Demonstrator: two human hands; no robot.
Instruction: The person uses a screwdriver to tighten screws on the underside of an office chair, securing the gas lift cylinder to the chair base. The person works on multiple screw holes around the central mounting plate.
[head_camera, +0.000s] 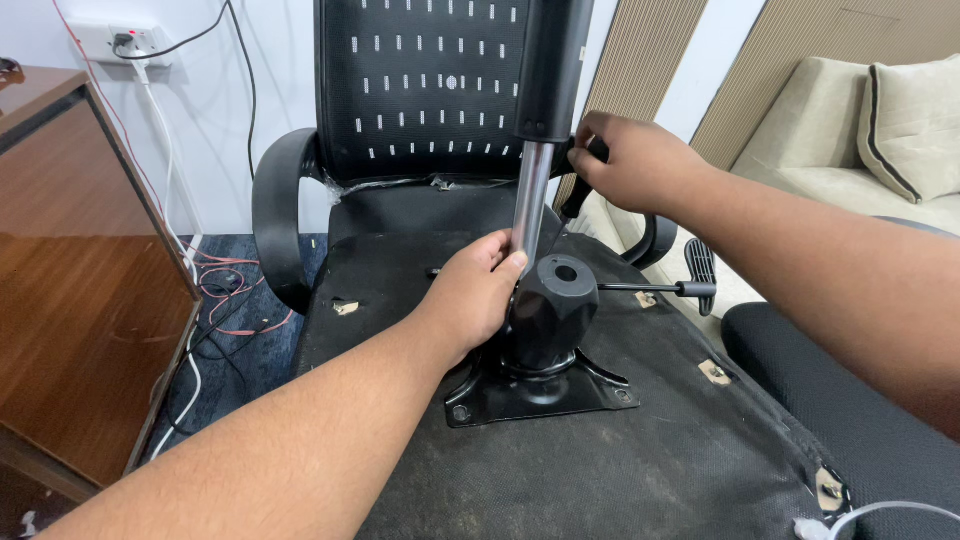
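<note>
At centre frame, an upturned chair seat (640, 450) carries its black tilt mechanism (548, 330), plate flat against the underside, while the gas-lift cylinder (532, 200) leans beside the socket at 12 o'clock, seemingly not seated. Left hand (475, 295) wraps closed around the chrome shaft; right hand (635, 165), at 2 o'clock, is clenched on a black handle (578, 195).

Gas lift cylinder (533, 195): top end runs out of frame at upper edge; lower end hidden behind left hand (478, 290) and black mechanism housing (555, 305). Right hand (635, 160) covers whatever it grips, only a black handle stub (577, 198) shows below it. Seat underside (620, 450) cut off at bottom edge. White cable (880, 512) bottom-right, ends out of frame. Wall socket (118, 40): details too small to tell. Sofa (850, 140) partly cut off at right.
</note>
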